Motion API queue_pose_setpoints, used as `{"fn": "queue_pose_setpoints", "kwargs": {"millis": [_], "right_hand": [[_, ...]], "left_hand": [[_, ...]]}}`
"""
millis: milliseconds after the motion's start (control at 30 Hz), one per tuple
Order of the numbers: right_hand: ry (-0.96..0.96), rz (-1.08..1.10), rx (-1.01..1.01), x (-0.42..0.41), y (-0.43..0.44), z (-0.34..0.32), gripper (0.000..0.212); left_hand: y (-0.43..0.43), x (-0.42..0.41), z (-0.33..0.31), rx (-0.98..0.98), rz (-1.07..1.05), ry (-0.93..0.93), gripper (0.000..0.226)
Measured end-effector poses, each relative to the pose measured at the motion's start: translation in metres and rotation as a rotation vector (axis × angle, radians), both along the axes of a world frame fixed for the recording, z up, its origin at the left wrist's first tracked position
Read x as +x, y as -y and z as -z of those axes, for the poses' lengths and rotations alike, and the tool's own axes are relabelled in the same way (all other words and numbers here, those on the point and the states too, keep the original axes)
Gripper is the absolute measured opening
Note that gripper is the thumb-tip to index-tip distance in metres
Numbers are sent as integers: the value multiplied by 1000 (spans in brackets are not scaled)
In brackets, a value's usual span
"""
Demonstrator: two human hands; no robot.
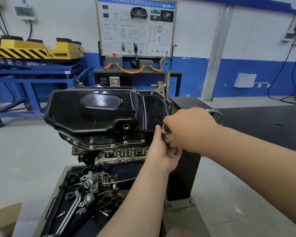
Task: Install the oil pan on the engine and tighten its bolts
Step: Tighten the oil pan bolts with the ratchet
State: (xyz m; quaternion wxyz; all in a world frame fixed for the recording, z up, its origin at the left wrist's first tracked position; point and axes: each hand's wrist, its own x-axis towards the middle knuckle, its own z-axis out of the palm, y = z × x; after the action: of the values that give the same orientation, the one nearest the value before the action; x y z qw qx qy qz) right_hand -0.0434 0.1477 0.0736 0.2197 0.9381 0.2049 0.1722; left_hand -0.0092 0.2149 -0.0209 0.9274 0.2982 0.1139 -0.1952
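Note:
A glossy black oil pan [99, 112] sits on the upturned engine block [120, 153], with bolts [112, 145] showing along its near flange. My right hand [190, 129] grips a shiny metal tool [165, 128] at the pan's right near corner. My left hand [162, 151] comes up from below with curled fingers and holds the lower part of the tool, just under the right hand. The tool's tip and the bolt under it are hidden by my hands.
A tray [61, 199] below the engine holds loose engine parts, pipes and spark plugs. The black stand column [183, 177] is behind my hands. A training panel [135, 28] and a blue lift table [32, 71] stand at the back. A cardboard box corner [3, 218] lies bottom left.

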Motion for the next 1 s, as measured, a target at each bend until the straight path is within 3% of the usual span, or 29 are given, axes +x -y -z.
{"fn": "queue_pose_setpoints", "kwargs": {"millis": [100,167,233,333,467,567,700,767,833,933,1000], "right_hand": [[-35,101,230,-1,0,4,47],[-9,104,245,-2,-1,7,53],[-9,97,199,-1,-3,7,45],[-36,59,47,1,-4,1,13],[53,-89,-98,1,-5,4,16],[47,-73,-48,1,-2,4,7],[-29,87,153,-1,-5,10,45],[-2,98,227,-4,-7,12,53],[3,105,225,-2,-6,12,47],[-75,103,79,1,-9,5,14],[-69,52,-9,-2,-9,4,8]], "left_hand": [[-4,-1,1,-103,22,64,40],[-7,-2,1,-101,59,76,33],[-8,-5,0,-108,60,54,29],[-6,-2,2,-162,17,1,35],[-1,-4,1,-110,26,-11,26],[-4,-7,1,-128,11,15,28],[-9,-6,4,-149,63,50,36],[-9,-8,1,-135,74,46,33],[-8,-9,-2,-139,67,34,27],[-5,-8,0,-163,46,1,22],[-2,-7,0,-135,59,-4,22]]}}
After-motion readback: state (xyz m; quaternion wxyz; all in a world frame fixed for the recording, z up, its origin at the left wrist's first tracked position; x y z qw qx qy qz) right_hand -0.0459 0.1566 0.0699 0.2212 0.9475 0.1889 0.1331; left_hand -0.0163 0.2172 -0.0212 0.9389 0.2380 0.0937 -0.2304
